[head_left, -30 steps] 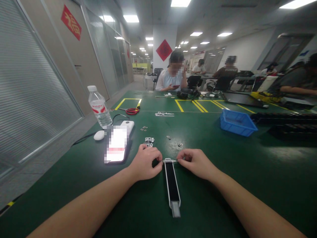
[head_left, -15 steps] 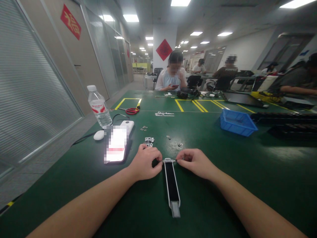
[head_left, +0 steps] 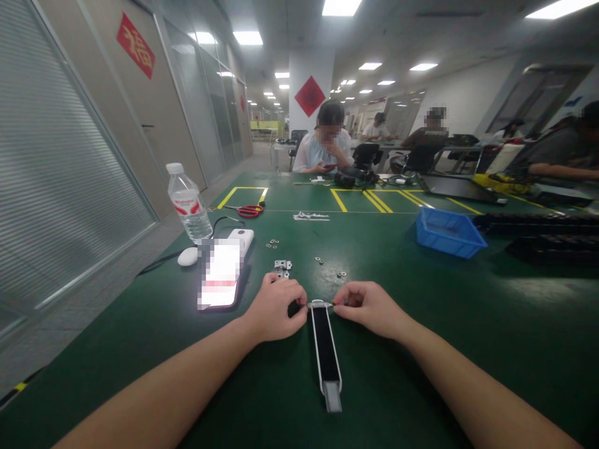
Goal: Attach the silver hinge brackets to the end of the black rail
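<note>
A long narrow piece (head_left: 326, 343) with a black strip inside a white frame lies on the green table, a grey tab (head_left: 332, 397) at its near end. Across its far end runs a thin metal rod (head_left: 320, 305). My left hand (head_left: 278, 308) is closed, thumb and finger pinching the rod's left end. On the other side my right hand (head_left: 369, 308) pinches the right end between thumb and fingertip. Any small part inside either pinch is hidden. Metal brackets (head_left: 282, 267) lie just beyond my left hand, and small nuts or washers (head_left: 341, 274) beyond my right.
At left are a lit phone (head_left: 219, 274), a white device (head_left: 243, 238), a water bottle (head_left: 187, 202) and red-handled scissors (head_left: 251, 211). More small hardware (head_left: 272, 243) and white strips (head_left: 311, 216) lie farther back. A blue bin (head_left: 449, 234) stands right. A person (head_left: 322, 143) sits opposite.
Both hands keep their pinch on the rod, and the long piece stays in place. The whole view has shifted very slightly.
</note>
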The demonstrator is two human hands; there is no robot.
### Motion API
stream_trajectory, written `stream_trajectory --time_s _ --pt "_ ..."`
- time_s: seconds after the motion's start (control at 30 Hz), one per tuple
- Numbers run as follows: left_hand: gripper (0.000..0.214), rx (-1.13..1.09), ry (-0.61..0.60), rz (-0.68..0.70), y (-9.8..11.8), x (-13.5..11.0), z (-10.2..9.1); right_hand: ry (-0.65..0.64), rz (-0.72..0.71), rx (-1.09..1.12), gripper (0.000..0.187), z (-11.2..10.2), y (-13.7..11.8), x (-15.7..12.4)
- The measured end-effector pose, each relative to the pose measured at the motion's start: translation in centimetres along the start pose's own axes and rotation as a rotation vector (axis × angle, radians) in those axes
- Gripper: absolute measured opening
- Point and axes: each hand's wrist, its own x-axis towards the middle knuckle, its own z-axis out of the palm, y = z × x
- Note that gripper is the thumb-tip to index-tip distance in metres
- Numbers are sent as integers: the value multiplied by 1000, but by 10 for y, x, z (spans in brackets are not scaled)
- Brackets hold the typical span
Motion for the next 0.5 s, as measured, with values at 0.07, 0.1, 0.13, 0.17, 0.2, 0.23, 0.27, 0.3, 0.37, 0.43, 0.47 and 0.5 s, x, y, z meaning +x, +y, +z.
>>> stream_trajectory --time_s 0.07,0.1,0.13,0.17,0.2,0.23,0.27,0.3,0.37,0.43,0.47,0.5 --pt "8 -6 1 1 0 0 0 3 2 2 9 1 2 0" --pt "8 -7 2 1 0 0 0 4 4 7 10 1 2 0" --pt "8 -7 3 1 0 0 0 5 6 15 10 1 3 0" --pt "8 -7 4 2 0 0 0 6 9 25 10 2 3 0" --pt "8 -7 6 4 0 0 -1 7 11 35 10 2 3 0" --pt "8 -6 6 7 0 -1 -1 7 14 44 10 2 3 0" --pt "8 -7 6 8 0 -1 -1 6 16 52 10 3 2 0" --pt "8 -7 6 9 0 -1 -1 3 18 59 10 3 2 0" --pt "8 -6 4 9 0 -1 0 -2 20 66 10 3 2 0" --pt "8 -6 4 7 0 -2 0 -2 14 61 11 3 3 1" --pt "8 -6 4 7 0 -2 0 -3 10 60 12 3 3 1" --pt "8 -6 3 6 0 -1 0 -5 7 62 14 3 4 1"
